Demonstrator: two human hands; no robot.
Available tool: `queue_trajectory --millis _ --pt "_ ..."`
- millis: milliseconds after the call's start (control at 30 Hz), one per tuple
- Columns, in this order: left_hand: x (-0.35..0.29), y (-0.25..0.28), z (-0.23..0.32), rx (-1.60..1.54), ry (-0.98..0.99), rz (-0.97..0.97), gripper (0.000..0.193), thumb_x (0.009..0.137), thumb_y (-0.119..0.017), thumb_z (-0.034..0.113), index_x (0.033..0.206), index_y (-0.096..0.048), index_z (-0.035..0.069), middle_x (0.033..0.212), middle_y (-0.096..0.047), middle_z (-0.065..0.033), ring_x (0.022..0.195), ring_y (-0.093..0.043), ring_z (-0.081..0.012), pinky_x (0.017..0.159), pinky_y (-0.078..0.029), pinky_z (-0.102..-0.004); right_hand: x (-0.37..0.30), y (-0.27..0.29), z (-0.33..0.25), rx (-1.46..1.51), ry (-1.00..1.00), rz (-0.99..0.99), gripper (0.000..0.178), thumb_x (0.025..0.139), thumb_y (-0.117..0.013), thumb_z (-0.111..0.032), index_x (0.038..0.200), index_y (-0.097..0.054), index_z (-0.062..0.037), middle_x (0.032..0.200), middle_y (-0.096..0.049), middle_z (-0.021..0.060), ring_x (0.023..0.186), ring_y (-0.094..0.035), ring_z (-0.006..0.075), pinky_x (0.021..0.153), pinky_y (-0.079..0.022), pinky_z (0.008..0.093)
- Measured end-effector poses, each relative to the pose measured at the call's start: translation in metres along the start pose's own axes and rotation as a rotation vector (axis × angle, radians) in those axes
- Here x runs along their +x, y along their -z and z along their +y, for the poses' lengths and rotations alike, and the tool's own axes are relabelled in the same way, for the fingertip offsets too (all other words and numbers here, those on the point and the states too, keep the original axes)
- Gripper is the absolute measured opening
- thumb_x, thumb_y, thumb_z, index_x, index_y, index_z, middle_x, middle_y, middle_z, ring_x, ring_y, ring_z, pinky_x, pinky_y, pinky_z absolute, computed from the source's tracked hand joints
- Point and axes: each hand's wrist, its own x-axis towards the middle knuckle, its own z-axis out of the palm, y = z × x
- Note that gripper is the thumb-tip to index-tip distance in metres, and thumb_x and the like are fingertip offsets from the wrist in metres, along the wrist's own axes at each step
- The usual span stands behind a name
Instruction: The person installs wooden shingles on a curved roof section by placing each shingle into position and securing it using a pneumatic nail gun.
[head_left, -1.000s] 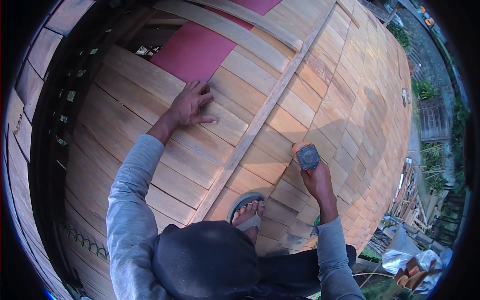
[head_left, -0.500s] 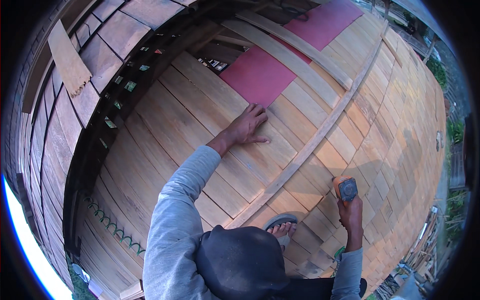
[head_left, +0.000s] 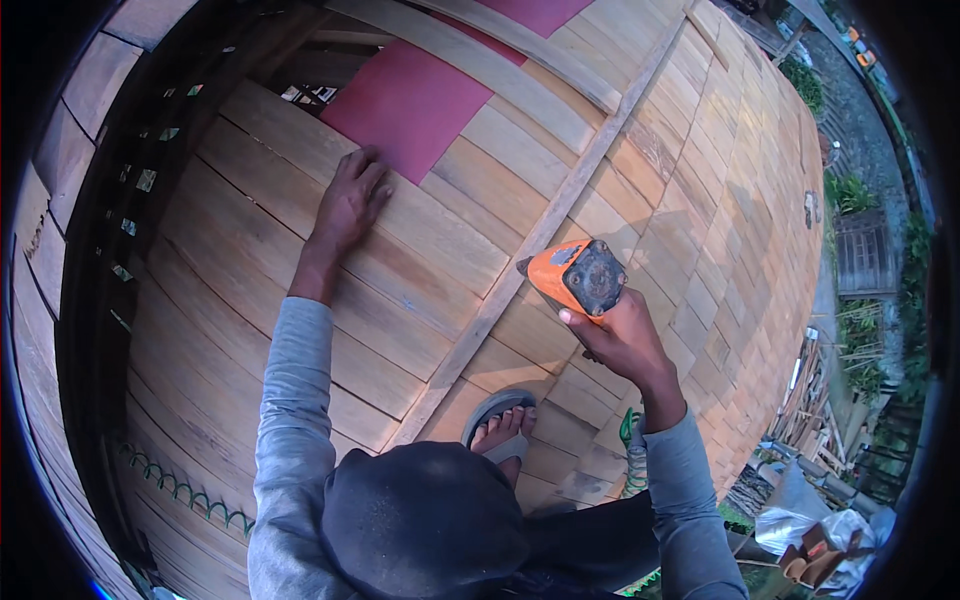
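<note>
My right hand (head_left: 625, 330) grips an orange nail gun (head_left: 562, 275) with a dark, scuffed end cap. The tool is raised over the roof, its nose pointing left near a long wooden batten (head_left: 500, 290). My left hand (head_left: 350, 195) rests on a flat wooden shingle (head_left: 440, 235), close to the lower edge of a red sheet (head_left: 410, 100). Its fingers are bent and touch the wood, with the thumb a little apart; nothing shows in them. Part of the left fingertips is hidden from view.
Overlapping wooden shingles (head_left: 700, 230) cover the curved roof. Loose boards (head_left: 540, 60) lie across the red sheet. A dark gap (head_left: 110, 200) runs along the left. My sandalled foot (head_left: 505, 425) stands below the batten. Green coiled hose (head_left: 632, 450) hangs by my right arm.
The nail gun in my right hand has come up and left, toward the batten. My left hand stays by the red sheet, its thumb drawn in closer. The whole view has shifted to the right.
</note>
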Motion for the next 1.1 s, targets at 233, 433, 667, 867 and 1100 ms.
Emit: queue_trajectory --millis 233,433,667,867,1100 --pt "0.002 0.036 -0.029 0.327 -0.026 0.053 0.046 0.091 -0.080 0.033 0.132 -0.071 0.014 0.149 -0.061 -0.0029 0.145 -0.050 -0.0271 0.129 -0.023 -0.0609 0.116 -0.036 -0.062 -0.104 0.142 -0.091 0.039 0.097 -0.076 -0.021 0.129 -0.067 -0.0005 0.104 -0.075 0.0255 0.098 -0.072 0.0449 0.088 -0.056 0.0468" --pt "-0.003 0.033 -0.038 0.310 -0.004 0.045 0.037 0.097 -0.073 0.032 0.132 -0.072 0.017 0.149 -0.061 0.0010 0.146 -0.049 -0.0219 0.129 -0.024 -0.0595 0.165 -0.058 -0.083 -0.183 0.212 -0.121 0.039 0.097 -0.076 -0.018 0.132 -0.067 -0.0020 0.104 -0.075 0.0242 0.098 -0.073 0.0433 0.090 -0.056 0.0465" --pt "-0.004 0.029 -0.043 0.299 0.011 0.078 0.031 0.100 -0.068 0.021 0.130 -0.074 0.017 0.147 -0.064 0.0023 0.145 -0.051 -0.0213 0.129 -0.026 -0.0566 0.169 -0.065 -0.087 -0.289 0.193 -0.172 0.035 0.097 -0.075 -0.017 0.128 -0.069 -0.0028 0.111 -0.075 0.0242 0.102 -0.073 0.0434 0.090 -0.057 0.0466" --pt "-0.004 0.031 -0.042 0.256 0.017 0.070 0.036 0.102 -0.058 0.014 0.133 -0.074 0.018 0.149 -0.063 0.0013 0.148 -0.049 -0.0211 0.133 -0.022 -0.0535 0.150 -0.082 -0.092 -0.293 0.205 -0.221 0.034 0.096 -0.076 -0.017 0.126 -0.070 -0.0011 0.102 -0.075 0.0248 0.099 -0.073 0.0444 0.087 -0.057 0.0460" --pt "-0.014 0.024 -0.039 0.244 0.020 0.155 0.037 0.099 -0.056 0.010 0.132 -0.074 0.010 0.152 -0.063 -0.0061 0.151 -0.048 -0.0271 0.133 -0.026 -0.0495 0.193 -0.062 -0.138 -0.293 0.324 -0.106 0.032 0.097 -0.075 -0.017 0.124 -0.071 -0.0017 0.096 -0.075 0.0218 0.088 -0.074 0.0362 0.083 -0.057 0.0443"
